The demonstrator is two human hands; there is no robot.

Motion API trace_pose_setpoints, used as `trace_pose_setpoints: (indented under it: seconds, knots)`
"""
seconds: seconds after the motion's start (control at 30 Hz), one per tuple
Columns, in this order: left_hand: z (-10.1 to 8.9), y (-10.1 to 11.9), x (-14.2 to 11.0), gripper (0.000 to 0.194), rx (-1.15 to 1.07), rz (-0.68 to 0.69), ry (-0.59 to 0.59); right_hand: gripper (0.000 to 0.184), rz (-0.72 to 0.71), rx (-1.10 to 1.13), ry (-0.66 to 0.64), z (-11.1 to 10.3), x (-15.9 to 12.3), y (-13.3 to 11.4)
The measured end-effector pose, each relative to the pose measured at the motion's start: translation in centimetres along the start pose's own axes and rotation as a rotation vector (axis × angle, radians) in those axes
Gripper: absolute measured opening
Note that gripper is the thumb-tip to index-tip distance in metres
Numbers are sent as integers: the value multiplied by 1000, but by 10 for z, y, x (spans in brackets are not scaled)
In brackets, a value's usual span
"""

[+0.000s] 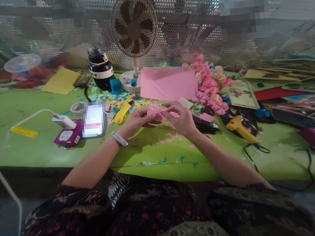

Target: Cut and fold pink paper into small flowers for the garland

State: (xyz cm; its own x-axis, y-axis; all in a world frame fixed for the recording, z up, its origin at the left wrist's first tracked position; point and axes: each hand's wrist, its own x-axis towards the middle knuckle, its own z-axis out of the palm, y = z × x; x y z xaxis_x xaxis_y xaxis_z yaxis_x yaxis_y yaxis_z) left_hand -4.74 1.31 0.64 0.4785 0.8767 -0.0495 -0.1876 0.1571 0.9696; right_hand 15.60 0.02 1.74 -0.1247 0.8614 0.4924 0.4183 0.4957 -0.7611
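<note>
A small piece of pink paper (154,114) with a frilled upper edge is held between both hands, just above the green table (138,149). My left hand (138,121) pinches it from the left, thumb and fingers closed on it. From the right, my right hand (181,119) grips its other end with bent fingers. Pink scraps (172,137) lie on the table below. Behind the hands lies a large pink sheet (168,83), and to its right is a heap of pink and peach paper flowers (212,88).
A lit phone (93,120) and a purple power adapter (69,135) with a white cable lie to the left. A yellow cutter (122,114), black bottle (101,71) and fan (133,25) stand or lie behind. A yellow glue gun (242,129) with a cord is at right.
</note>
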Motion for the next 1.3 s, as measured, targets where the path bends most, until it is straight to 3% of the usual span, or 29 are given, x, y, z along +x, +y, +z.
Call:
trace_pose_setpoints:
  seconds: [0.17,0.77,1.3]
  knots:
    - [1,-2,2,30,-17,10,51,19,18,56,12,2,-1,1]
    - [1,-4,2,34,-7,51,23,21,106,179,-4,3,-1,6]
    - [3,1,-2,32,83,-8,3,36,53,68,-54,3,-3,-6]
